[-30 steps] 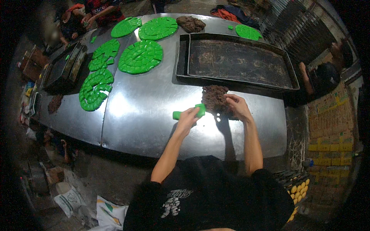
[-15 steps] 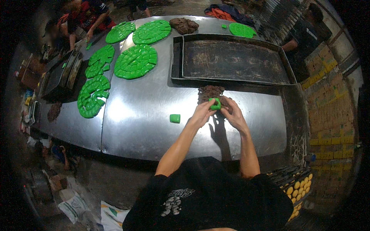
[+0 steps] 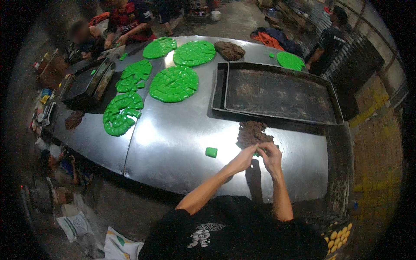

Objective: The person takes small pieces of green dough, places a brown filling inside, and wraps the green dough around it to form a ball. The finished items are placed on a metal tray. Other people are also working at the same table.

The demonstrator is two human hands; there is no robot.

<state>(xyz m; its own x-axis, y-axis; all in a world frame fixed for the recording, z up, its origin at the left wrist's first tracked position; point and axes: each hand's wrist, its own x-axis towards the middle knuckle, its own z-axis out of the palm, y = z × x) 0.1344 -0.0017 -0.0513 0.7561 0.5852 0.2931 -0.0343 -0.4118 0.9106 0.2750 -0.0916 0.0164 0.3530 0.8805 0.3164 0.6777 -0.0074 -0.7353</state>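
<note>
My left hand [image 3: 243, 158] and my right hand [image 3: 270, 154] meet over the steel table [image 3: 173, 143], fingers pinched together around a small green dough piece [image 3: 257, 154] that is mostly hidden between them. Just beyond my hands lies a heap of brown filling [image 3: 252, 133]. A second small green dough piece [image 3: 211, 152] sits alone on the table to the left of my left hand.
A large dark baking tray [image 3: 277, 93] lies behind the filling. Several cut green dough discs [image 3: 173, 83] cover the far left of the table, with another brown lump [image 3: 229, 50] beyond. Other people work at the far end and right side. Yellow balls [image 3: 336, 236] show at the lower right.
My left hand left a green piece on the table and came right to join my right hand. Both hands now pinch a green piece at the filling heap.
</note>
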